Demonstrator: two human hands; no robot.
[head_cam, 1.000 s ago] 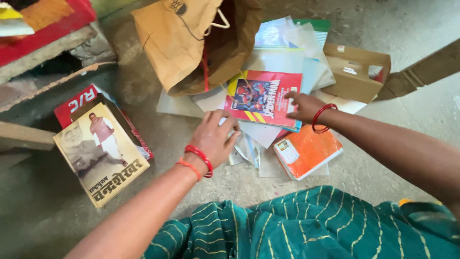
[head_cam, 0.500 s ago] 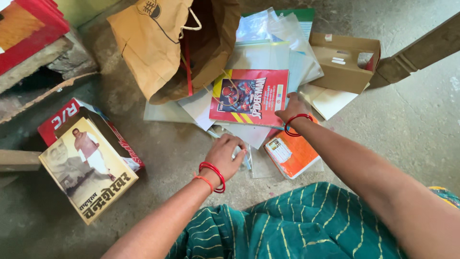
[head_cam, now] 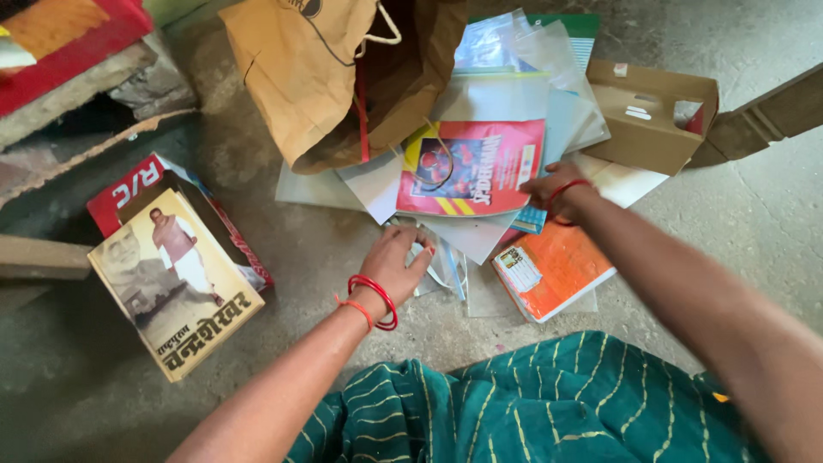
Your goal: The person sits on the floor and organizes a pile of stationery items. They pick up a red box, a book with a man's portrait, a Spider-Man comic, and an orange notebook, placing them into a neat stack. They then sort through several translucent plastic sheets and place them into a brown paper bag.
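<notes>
Both my hands work a heap of papers on the bare concrete floor (head_cam: 729, 223): my right hand (head_cam: 549, 187) pinches the red comic-cover notebook (head_cam: 470, 167) by its right edge, my left hand (head_cam: 393, 261) curls loosely over clear plastic sleeves (head_cam: 439, 266). Brown paper bag (head_cam: 330, 73) slumps behind; cardboard box (head_cam: 647, 111) lies farther right.

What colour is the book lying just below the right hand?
Orange, with a small pale label on its cover: the book under the right hand, clearest in the head view.
</notes>
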